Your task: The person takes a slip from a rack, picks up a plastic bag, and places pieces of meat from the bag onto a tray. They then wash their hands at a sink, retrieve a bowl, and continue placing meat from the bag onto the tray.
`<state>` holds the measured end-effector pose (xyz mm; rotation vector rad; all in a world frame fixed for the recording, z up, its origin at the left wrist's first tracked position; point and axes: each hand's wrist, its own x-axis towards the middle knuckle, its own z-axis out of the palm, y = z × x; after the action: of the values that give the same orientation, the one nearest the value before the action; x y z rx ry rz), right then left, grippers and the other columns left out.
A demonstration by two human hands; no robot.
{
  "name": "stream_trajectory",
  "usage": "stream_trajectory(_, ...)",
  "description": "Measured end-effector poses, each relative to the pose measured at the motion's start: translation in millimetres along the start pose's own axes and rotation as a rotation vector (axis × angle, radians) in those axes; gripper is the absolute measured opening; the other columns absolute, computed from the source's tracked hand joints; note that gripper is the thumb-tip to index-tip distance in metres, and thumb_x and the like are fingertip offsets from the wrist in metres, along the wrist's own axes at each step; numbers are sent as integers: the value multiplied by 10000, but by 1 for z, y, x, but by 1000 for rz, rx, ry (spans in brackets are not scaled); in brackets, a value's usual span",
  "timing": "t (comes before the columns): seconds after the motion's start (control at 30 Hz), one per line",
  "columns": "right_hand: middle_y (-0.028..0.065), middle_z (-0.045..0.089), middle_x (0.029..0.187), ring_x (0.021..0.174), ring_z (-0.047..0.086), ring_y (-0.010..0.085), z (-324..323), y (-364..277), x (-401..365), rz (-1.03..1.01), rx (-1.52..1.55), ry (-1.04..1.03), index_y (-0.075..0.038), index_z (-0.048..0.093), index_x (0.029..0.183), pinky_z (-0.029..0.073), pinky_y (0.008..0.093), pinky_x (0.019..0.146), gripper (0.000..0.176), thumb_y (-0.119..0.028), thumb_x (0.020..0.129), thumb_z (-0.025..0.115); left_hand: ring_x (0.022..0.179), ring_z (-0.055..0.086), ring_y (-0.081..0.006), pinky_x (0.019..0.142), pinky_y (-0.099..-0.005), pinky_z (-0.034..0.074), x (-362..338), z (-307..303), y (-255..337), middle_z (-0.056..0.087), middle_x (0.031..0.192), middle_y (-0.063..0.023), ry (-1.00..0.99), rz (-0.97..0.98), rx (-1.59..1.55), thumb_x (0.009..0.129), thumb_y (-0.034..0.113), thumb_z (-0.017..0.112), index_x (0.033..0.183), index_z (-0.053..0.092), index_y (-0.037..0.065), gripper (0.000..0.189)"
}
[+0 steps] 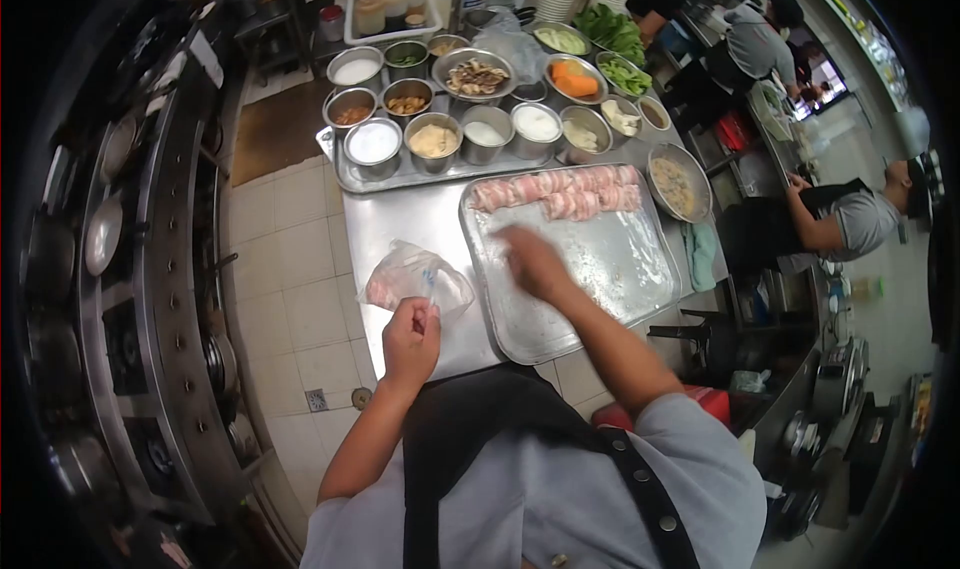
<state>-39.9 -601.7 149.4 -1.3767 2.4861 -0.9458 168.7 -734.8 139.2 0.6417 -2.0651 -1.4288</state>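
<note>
A clear plastic bag (440,276) with pink meat (381,291) inside lies on the steel table (395,224). At its near edge my left hand (411,341) is closed, fingers pinched on the plastic. To the right is a large metal tray (560,314), its bottom wet and shiny. Rolled pieces of pink and white meat (590,180) lie in two rows along its far side. Over the tray's left part, just below the rolls, my right hand (532,261) is blurred by motion. Whether its fingers hold anything I cannot make out.
Behind the tray, metal cups of white powder (372,144) and other ingredients stand on a second tray (400,181). A bowl of creamy mixture (679,184) and a green cloth (703,254) sit at the right. Stoves (125,339) line the left; a person (830,219) stands at right.
</note>
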Motion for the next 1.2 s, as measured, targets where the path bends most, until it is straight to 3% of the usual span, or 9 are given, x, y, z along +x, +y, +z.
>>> stream_trajectory(0.13, 173, 594, 1002, 1006, 567, 363, -58, 96, 35, -34, -394, 68, -33, 565, 1107, 464, 445, 848, 304, -32, 804, 544, 541, 440, -53, 494, -216, 368, -3, -1, -5, 499, 618, 10, -3, -32, -47, 872, 61, 627, 885, 582, 12, 68)
stream_trajectory(0.27, 169, 596, 1012, 1012, 561, 357, -61, 144, 41, -133, -473, -233, -34, 552, 1114, 463, 437, 853, 372, -83, 758, 648, 560, 436, -41, 509, -203, 367, -6, -8, -6, 503, 639, 21, 2, -59, -56, 876, 73, 633, 878, 578, 13, 82)
stream_trajectory(0.63, 181, 604, 1100, 1076, 552, 349, -46, 130, 34, 30, -394, -447, -19, 564, 1141, 453, 415, 915, 486, -152, 699, 715, 583, 441, -44, 530, -203, 370, -10, -14, -3, 507, 667, 25, 36, -137, -91, 880, 86, 631, 871, 578, 13, 91)
stream_trajectory(0.7, 195, 606, 1056, 1041, 570, 358, -52, 120, 20, -172, -309, -270, -26, 546, 1173, 461, 434, 904, 505, -152, 707, 694, 593, 441, -43, 540, -200, 370, -13, -15, -3, 504, 671, 29, 29, -119, -61, 883, 85, 626, 869, 577, 13, 88)
stream_trajectory(0.93, 204, 615, 1085, 1023, 595, 341, -35, 116, 16, -119, -256, -233, -9, 556, 1188, 477, 406, 883, 497, -168, 730, 666, 602, 432, -38, 551, -197, 372, -10, -12, -2, 503, 686, 34, 12, -142, -94, 880, 84, 630, 870, 578, 14, 88)
stream_trajectory(1.0, 196, 628, 1093, 970, 632, 293, -33, 89, 17, 298, 6, -268, 9, 558, 1176, 497, 366, 840, 464, -148, 750, 655, 612, 432, -31, 554, -187, 365, -9, -10, -3, 501, 695, 37, -2, -145, -124, 883, 82, 631, 879, 575, 20, 84)
stream_trajectory(1.03, 196, 628, 1093, 970, 632, 293, -28, 86, 15, 296, 9, -272, 9, 558, 1176, 497, 366, 840, 464, -148, 750, 655, 612, 432, -31, 554, -187, 365, -8, -9, -3, 501, 695, 37, 0, -149, -122, 883, 82, 631, 879, 575, 20, 84)
stream_trajectory(1.13, 156, 628, 1036, 890, 636, 238, -4, 72, 3, 546, 1289, -176, 51, 544, 1135, 525, 318, 765, 384, -150, 808, 544, 616, 425, -21, 553, -178, 353, -6, -7, -5, 492, 701, 43, 4, -197, -202, 886, 80, 632, 886, 569, 29, 81)
stream_trajectory(1.2, 159, 629, 1025, 871, 634, 237, 5, 46, -9, 633, 1548, -189, 52, 541, 1137, 528, 317, 750, 388, -175, 825, 504, 610, 414, -13, 545, -176, 341, -4, -5, -7, 479, 696, 52, -1, -196, -233, 887, 81, 634, 892, 563, 35, 85)
